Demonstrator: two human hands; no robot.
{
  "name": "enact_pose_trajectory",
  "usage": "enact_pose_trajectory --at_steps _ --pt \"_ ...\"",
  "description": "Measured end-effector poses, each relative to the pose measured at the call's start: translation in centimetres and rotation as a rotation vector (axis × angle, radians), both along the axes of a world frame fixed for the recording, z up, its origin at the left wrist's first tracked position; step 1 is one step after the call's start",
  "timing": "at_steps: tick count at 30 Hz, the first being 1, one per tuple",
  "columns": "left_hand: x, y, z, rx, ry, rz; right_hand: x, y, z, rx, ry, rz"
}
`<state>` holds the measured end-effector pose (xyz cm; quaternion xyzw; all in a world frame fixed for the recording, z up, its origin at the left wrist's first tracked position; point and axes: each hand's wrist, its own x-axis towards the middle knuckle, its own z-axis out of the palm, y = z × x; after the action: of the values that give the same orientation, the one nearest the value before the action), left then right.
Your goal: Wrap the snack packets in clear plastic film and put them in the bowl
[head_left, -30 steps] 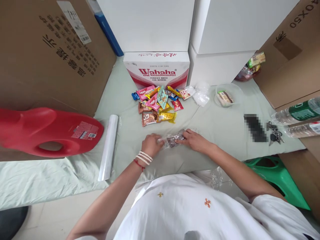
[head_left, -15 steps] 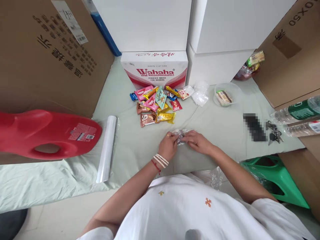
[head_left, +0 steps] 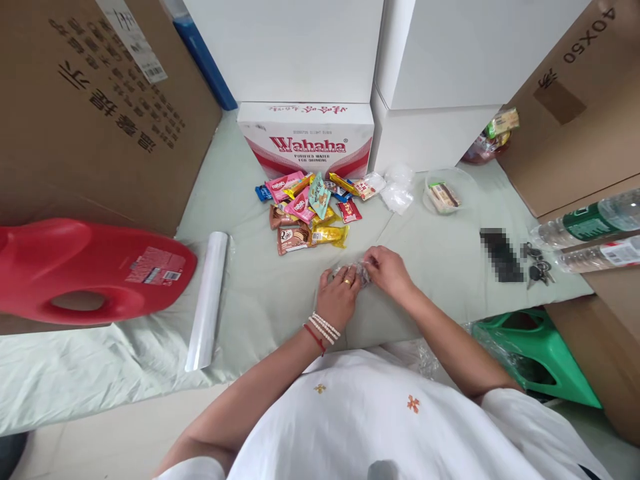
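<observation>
The crinkled clear wrap (head_left: 364, 273) lay on the cloth-covered surface (head_left: 430, 280), between both hands. The left hand (head_left: 339, 293) covered it, whether gripping I couldn't tell; the right hand (head_left: 391, 270) had fingers pinching its edge. Behind, a carton (head_left: 307, 160) read "Wahaha" and "PURIFIED WATER FOR DRINKING", pink packets (head_left: 301, 207) "nabati", a cardboard box (head_left: 565, 153) "40X50".

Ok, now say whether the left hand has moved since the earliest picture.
Yes, rightward: against the Wahaha purified water box, the left hand has gone from left of centre to right of centre.
</observation>
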<state>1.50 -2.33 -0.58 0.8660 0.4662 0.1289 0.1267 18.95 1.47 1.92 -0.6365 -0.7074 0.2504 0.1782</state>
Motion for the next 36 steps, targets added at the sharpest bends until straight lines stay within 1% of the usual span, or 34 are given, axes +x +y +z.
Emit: enact_pose_trajectory --at_steps 2,4,6,7,9,10,11,12,14,15,17,19,21,23,24,26,27,29,31,33,35,36 --pt "-0.3 0.2 -0.1 -0.053 -0.09 0.015 -2.1 -0.1 0.0 0.0 -0.042 0.042" --pt "-1.2 0.8 -0.5 -0.167 -0.266 0.022 -3.3 -0.8 -0.4 0.018 -0.031 0.122" --pt "-2.6 1.7 -1.1 -0.372 -0.551 0.027 -3.5 -2.1 -0.9 0.082 -0.008 0.221" --pt "-3.4 2.2 -1.3 -0.486 -0.732 0.057 -3.4 -2.8 -1.2 0.118 -0.021 0.268" --pt "-4.9 3.1 -1.5 -0.658 -1.103 0.191 -3.1 -4.2 -1.8 0.168 -0.11 0.332" --pt "-5.5 3.5 -1.5 -0.693 -1.25 0.279 -3.0 -4.7 -2.2 0.182 -0.167 0.342" --pt "-5.9 3.7 -1.4 -0.699 -1.353 0.361 -3.1 -5.2 -2.5 0.191 -0.217 0.339" --pt "-6.2 3.9 -1.2 -0.692 -1.41 0.423 -3.2 -5.5 -2.8 0.197 -0.251 0.326" --pt "-6.4 4.0 -0.8 -0.671 -1.431 0.499 -3.3 -5.6 -3.1 0.203 -0.254 0.283" --pt "-6.4 3.9 -0.7 -0.657 -1.418 0.527 -3.2 -5.5 -3.0 0.205 -0.218 0.253" --pt "-6.2 3.6 -0.5 -0.615 -1.373 0.563 -2.8 -4.9 -2.3 0.206 -0.045 0.183" --pt "-5.6 3.1 -0.4 -0.623 -1.324 0.525 -2.0 -4.3 -1.2 0.156 0.246 0.097" --pt "-4.6 2.5 -0.4 -0.745 -1.285 0.411 -1.2 -3.7 -0.4 0.029 0.549 0.015" --pt "-3.2 2.1 -0.5 -0.883 -1.251 0.324 -1.0 -3.6 -0.2 -0.107 0.768 -0.087" --pt "-2.5 2.0 -0.6 -0.911 -1.238 0.324 -1.2 -3.7 -0.3 -0.148 0.843 -0.138" --pt "-1.0 2.0 -0.8 -0.897 -1.218 0.376 -1.8 -4.3 -1.0 -0.168 0.938 -0.219" --pt "-0.4 2.0 -0.9 -0.88 -1.206 0.391 -2.1 -4.6 -1.3 -0.158 0.962 -0.241" --pt "0.3 2.1 -1.0 -0.847 -1.153 0.364 -1.9 -4.9 -1.8 -0.115 0.946 -0.269" --pt "0.1 2.0 -0.9 -0.785 -1.054 0.317 0.4 -4.0 -1.6 -0.019 0.843 -0.335" --pt "-0.9 1.5 -0.6 -0.708 -0.949 0.303 5.1 -1.3 -0.4 0.145 0.67 -0.45" --pt "-2.6 0.7 -0.4 -0.668 -0.867 0.312 11.8 3.0 1.3 0.373 0.458 -0.613" --pt "-3.6 0.1 -0.4 -0.661 -0.836 0.326 15.2 5.5 2.2 0.435 0.337 -0.629"
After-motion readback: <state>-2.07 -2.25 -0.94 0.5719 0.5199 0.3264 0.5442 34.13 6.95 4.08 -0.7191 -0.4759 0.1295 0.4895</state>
